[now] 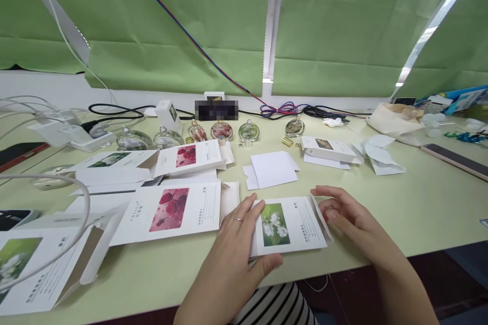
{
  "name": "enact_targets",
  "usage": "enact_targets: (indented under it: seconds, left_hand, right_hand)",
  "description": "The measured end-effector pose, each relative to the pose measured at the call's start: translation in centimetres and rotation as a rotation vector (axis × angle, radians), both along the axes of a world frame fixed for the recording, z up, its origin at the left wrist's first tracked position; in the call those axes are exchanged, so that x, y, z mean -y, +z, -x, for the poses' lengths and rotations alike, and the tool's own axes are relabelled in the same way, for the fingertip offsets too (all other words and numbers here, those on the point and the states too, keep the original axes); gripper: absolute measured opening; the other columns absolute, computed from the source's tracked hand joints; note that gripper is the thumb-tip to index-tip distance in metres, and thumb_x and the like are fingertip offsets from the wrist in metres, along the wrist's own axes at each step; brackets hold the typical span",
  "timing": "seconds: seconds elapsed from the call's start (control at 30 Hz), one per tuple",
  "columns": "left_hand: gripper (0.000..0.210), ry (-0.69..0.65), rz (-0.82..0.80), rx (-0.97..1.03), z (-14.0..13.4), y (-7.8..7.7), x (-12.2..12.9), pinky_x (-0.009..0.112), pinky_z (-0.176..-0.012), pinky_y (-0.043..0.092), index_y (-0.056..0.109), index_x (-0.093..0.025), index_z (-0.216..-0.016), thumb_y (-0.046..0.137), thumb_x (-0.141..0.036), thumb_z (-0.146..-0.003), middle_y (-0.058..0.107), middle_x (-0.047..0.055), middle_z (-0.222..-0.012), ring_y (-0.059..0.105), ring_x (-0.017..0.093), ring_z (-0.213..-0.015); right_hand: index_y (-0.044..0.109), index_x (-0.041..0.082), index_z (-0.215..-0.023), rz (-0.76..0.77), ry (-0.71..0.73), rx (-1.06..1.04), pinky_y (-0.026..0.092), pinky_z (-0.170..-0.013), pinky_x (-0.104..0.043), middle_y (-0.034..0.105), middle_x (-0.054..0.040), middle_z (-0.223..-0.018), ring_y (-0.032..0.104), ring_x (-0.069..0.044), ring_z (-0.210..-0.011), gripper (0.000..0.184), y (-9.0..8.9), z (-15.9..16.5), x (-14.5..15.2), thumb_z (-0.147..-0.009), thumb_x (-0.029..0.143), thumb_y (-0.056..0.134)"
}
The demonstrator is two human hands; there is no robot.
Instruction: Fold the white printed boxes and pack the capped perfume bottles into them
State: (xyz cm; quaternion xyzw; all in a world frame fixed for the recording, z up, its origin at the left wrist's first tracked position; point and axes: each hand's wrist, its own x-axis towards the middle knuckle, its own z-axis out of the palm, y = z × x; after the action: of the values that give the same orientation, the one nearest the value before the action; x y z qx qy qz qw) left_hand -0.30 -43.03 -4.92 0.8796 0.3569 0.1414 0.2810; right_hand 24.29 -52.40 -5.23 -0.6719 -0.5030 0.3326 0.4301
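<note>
A white perfume box with a picture of white flowers on green lies face up near the table's front edge. My left hand, a ring on one finger, grips its left end, fingers over the top and thumb along the near side. At the other end, my right hand has its fingers bent around the raised end flap. The inside of the box is hidden. Just beyond it rests a folded white card. To the left lies an open-ended rose-picture box.
Several round glass perfume bottles stand along the back, with a gold cap near one. More white boxes cover the left side, a white cable looping over them. A phone and cloth bag are at right.
</note>
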Motion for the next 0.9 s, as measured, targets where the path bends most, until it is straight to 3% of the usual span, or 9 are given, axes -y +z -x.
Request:
enact_targets:
  seconds: [0.13,0.5,0.9]
  left_hand:
    - [0.072,-0.006,0.006,-0.008,-0.06,-0.01,-0.05,0.051,-0.108,0.031,0.027,-0.024,-0.142,0.052,-0.056,-0.083,0.023,0.008,-0.152,0.020,0.032,-0.139]
    - [0.073,0.016,-0.002,0.014,0.02,-0.44,0.05,0.050,-0.108,0.033,0.026,-0.025,-0.143,0.054,-0.055,-0.082,0.026,0.008,-0.151,0.022,0.032,-0.139]
    - [0.075,0.036,0.031,0.049,-0.09,-0.44,-0.01,0.049,-0.108,0.033,0.026,-0.025,-0.143,0.059,-0.050,-0.080,0.027,0.008,-0.150,0.024,0.031,-0.138]
  right_hand:
    - [0.040,0.024,-0.126,-0.017,0.089,-0.030,0.049,-0.082,-0.035,0.059,-0.0072,-0.095,0.058,-0.020,-0.091,0.043,0.32,0.41,0.17,-0.090,0.046,0.044]
    - [0.042,0.028,-0.125,-0.099,0.159,0.117,0.050,-0.080,-0.033,0.052,-0.0079,-0.116,0.056,-0.018,-0.090,0.036,-0.22,-0.07,-0.04,-0.089,0.032,0.045]
    - [0.046,0.029,-0.125,-0.071,0.141,0.147,0.050,-0.087,-0.036,0.052,-0.0079,-0.120,0.056,-0.021,-0.098,0.039,-0.19,-0.24,0.00,-0.086,0.031,0.050]
